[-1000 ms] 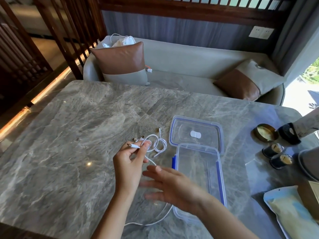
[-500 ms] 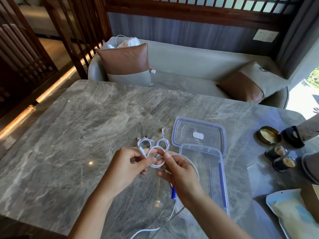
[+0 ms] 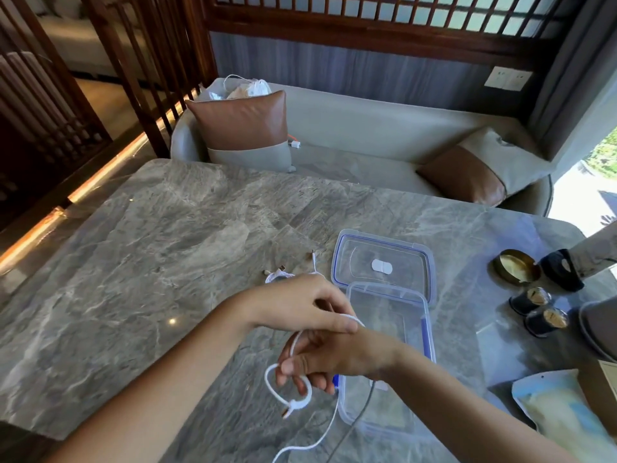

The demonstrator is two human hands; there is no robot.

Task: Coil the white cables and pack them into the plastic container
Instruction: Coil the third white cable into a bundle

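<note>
Both hands closed on one cable [image 3: 302,342]: left hand [image 3: 297,304] above, right hand [image 3: 329,359] below, loop hanging. Cable looks light, limp, springy; best pinched at the loop crossing. Box [image 3: 430,349] sits empty beside.

A grey marble table [image 3: 140,262] carries a clear plastic container [image 3: 387,409] near the front edge, its blue-rimmed lid [image 3: 384,259] just behind it. White cables [image 3: 283,274] lie beside the lid. Toward the right edge sit a brass dish [image 3: 516,266], two small dark jars [image 3: 537,312] and a pale pouch [image 3: 564,412].

Bright side daylight (edges bowed), soft blur
</note>
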